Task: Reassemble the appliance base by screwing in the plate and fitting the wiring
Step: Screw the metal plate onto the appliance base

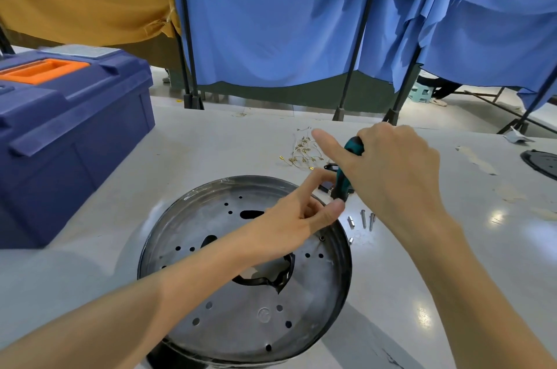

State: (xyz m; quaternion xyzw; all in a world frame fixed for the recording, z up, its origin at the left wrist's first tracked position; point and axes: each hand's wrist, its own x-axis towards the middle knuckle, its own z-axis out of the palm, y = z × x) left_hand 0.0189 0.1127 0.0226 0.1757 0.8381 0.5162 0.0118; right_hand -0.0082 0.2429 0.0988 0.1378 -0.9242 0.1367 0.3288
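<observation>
A round grey metal plate (241, 314) with several holes sits in the black appliance base in front of me. My right hand (391, 170) grips a teal and black screwdriver (343, 182) upright at the plate's far right rim, forefinger stretched out. My left hand (301, 224) reaches over the plate, thumb and fingers pinched around the screwdriver's lower end; the tip is hidden. Loose screws (363, 219) lie on the table right of the rim. A bundle of thin wires with brass terminals (303, 153) lies beyond.
A dark blue toolbox (66, 133) with an orange handle stands at the left. A black round part (542, 162) lies at the table's right edge. Blue and ochre cloths hang on stands behind the table. Small black parts (327, 187) lie near the screwdriver.
</observation>
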